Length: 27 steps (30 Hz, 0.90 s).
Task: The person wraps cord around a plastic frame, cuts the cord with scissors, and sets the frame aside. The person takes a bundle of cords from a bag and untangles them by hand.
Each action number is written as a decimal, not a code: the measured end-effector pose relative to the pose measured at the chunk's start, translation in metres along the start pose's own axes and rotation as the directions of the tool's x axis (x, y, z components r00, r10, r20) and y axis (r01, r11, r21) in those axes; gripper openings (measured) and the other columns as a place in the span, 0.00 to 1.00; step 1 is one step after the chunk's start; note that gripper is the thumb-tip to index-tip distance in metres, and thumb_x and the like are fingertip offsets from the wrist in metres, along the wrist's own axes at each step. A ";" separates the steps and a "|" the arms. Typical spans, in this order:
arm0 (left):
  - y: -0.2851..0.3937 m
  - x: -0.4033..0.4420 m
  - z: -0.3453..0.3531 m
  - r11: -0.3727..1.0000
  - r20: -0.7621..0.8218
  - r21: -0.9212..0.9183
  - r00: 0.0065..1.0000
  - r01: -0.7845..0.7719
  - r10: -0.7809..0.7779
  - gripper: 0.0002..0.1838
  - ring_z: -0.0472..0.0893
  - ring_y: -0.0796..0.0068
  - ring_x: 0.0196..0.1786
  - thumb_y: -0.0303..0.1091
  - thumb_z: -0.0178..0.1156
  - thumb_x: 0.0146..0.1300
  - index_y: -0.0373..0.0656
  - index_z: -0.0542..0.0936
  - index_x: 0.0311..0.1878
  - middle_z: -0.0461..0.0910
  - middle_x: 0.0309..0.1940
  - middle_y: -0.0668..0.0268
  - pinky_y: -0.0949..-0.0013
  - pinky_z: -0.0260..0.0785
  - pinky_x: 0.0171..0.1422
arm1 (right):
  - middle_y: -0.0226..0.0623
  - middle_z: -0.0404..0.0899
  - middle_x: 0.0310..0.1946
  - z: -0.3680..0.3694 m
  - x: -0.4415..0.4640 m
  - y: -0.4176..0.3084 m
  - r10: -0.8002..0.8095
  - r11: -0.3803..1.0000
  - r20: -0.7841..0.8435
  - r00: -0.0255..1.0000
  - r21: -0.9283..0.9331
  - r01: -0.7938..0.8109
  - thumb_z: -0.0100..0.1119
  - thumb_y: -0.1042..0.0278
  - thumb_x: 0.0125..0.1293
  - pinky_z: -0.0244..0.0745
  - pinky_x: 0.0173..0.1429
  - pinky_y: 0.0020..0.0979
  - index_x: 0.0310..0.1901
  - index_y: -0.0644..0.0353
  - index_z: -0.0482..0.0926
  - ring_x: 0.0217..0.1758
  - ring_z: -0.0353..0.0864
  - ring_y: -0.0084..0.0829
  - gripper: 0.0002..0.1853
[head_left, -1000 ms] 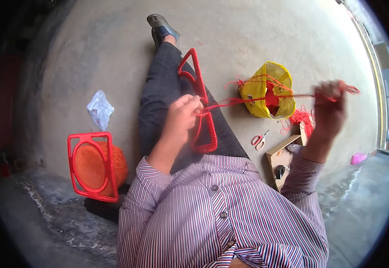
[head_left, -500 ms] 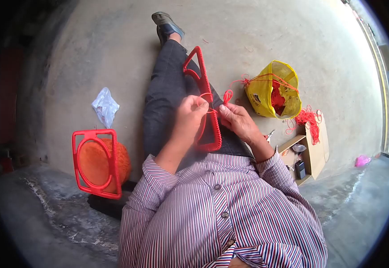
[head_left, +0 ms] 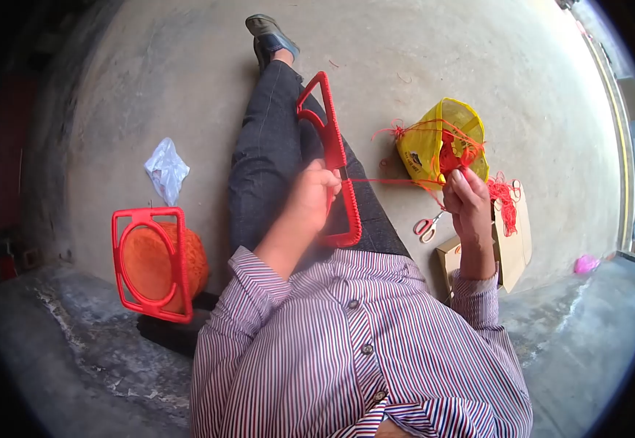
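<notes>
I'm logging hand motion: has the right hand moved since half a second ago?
Yes, rightward: against the yellow bag on the floor, the right hand has gone from lower left to overlapping its lower edge.

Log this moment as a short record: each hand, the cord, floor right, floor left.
left hand: closed, seemingly on the red frame
right hand: pinching red cord
cord: stretched nearly straight between frame and right hand
floor right: yellow bag, scissors, open box
floor left: plastic bag, second frame by an orange round object
</notes>
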<state>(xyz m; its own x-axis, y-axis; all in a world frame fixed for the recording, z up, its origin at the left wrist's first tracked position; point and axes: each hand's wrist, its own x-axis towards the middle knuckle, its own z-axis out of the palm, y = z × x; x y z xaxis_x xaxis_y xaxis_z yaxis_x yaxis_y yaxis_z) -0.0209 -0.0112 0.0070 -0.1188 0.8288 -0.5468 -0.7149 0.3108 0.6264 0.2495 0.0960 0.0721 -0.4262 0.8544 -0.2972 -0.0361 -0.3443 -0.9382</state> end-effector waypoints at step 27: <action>0.028 -0.047 -0.002 -0.040 0.367 0.899 0.702 -0.436 0.610 0.03 0.80 0.72 0.27 0.20 0.64 0.56 0.37 0.81 0.32 0.79 0.30 0.61 0.69 0.70 0.32 | 0.32 0.82 0.34 0.079 0.057 0.065 -0.191 0.928 0.324 0.927 -0.247 0.278 0.65 0.74 0.63 0.76 0.45 0.29 0.44 0.62 0.81 0.39 0.80 0.23 0.08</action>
<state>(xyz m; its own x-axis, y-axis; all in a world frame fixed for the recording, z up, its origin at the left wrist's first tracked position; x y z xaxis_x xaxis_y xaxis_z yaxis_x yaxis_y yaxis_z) -0.0364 -0.0423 0.0492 -0.2660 0.9426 0.2019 0.7001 0.0449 0.7126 0.1513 0.0914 0.0082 -0.6808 0.7314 -0.0383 0.0716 0.0144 -0.9973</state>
